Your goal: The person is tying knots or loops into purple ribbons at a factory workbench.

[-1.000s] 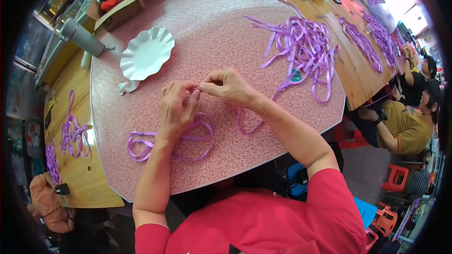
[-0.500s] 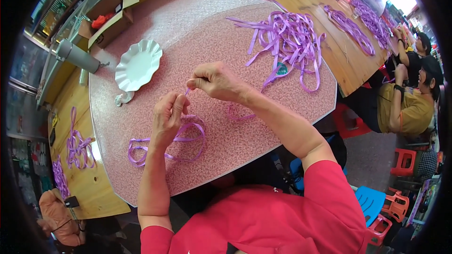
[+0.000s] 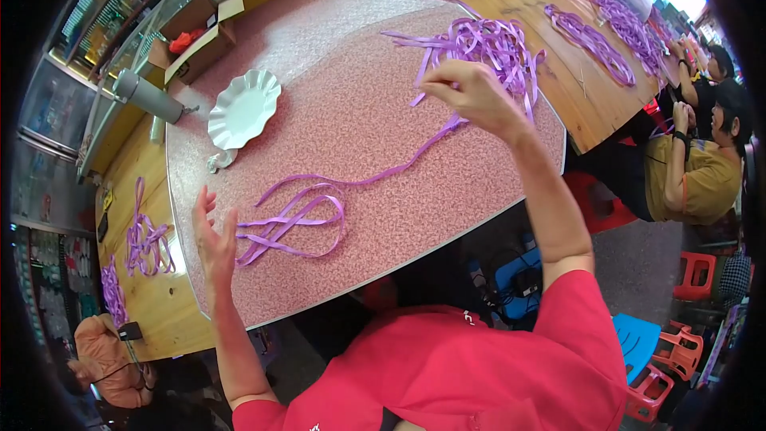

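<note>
left grip [image 3: 214, 235]: spread, empty | right grip [image 3: 469, 96]: curled, can't tell if closed | purple ribbon [image 3: 284, 221]: looped flat beside left grip, likely anti-tangle

The broad table with a pink speckled top and pale edging [image 3: 343, 96] carries a tangled heap of flat purple ribbons [image 3: 487, 41] at its right side. A loose loop of flat purple ribbon [image 3: 344, 219] lies nearer the front edge, with one long purple strand [image 3: 403, 167] running toward the heap. Toward the left lies a white scalloped-rim plate [image 3: 245, 109], a crumpled whitish scrap [image 3: 222, 160] just beside it. An open brown cardboard box [image 3: 199, 56] rests near the far left edge.
</note>
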Demonstrator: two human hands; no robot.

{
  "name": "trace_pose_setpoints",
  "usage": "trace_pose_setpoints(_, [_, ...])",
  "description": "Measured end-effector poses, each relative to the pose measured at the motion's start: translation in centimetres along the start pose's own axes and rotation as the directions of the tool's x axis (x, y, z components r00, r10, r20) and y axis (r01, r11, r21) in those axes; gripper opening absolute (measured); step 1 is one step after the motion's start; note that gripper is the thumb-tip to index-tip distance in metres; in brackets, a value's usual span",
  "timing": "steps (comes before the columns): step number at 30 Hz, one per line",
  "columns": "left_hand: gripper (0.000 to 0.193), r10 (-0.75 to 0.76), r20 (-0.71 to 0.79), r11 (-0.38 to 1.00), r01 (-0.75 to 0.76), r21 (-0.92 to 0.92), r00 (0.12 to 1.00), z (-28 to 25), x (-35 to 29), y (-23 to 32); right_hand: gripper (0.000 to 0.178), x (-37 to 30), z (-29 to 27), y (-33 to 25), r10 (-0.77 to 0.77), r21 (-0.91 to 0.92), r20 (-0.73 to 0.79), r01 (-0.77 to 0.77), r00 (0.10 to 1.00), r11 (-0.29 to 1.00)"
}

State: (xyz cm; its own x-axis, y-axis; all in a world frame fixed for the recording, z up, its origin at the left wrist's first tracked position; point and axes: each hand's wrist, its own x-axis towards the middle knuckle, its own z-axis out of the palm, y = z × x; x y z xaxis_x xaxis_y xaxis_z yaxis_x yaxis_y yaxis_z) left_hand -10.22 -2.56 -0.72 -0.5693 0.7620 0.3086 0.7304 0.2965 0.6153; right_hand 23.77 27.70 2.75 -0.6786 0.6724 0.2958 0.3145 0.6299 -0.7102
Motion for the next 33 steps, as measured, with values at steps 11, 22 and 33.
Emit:
trace_pose_setpoints(11, [0.045, 0.518, 0.073, 0.854, -0.520, -0.001, 0.852, 6.9, -2.0, 9.9, 0.011, -6.5, 1.6, 3.7, -0.253, -0.530, -0.032, 0.198, 0.967, 0.824])
trace_pose_setpoints(22, [0.048, 0.800, 0.117, 0.590, -0.807, 0.024, 0.588, 11.1, -2.3, 15.8, 0.020, -8.8, 3.2, -5.6, 0.105, 0.599, 0.406, -0.351, 0.908, 0.720])
trace_pose_setpoints(33, [0.027, 0.794, 0.488, 0.530, -0.807, -0.262, 0.363, 5.7, -2.1, 15.0, 0.016, -8.3, 3.0, -6.8, -0.006, 0.515, 0.619, -0.400, 0.785, 0.758])
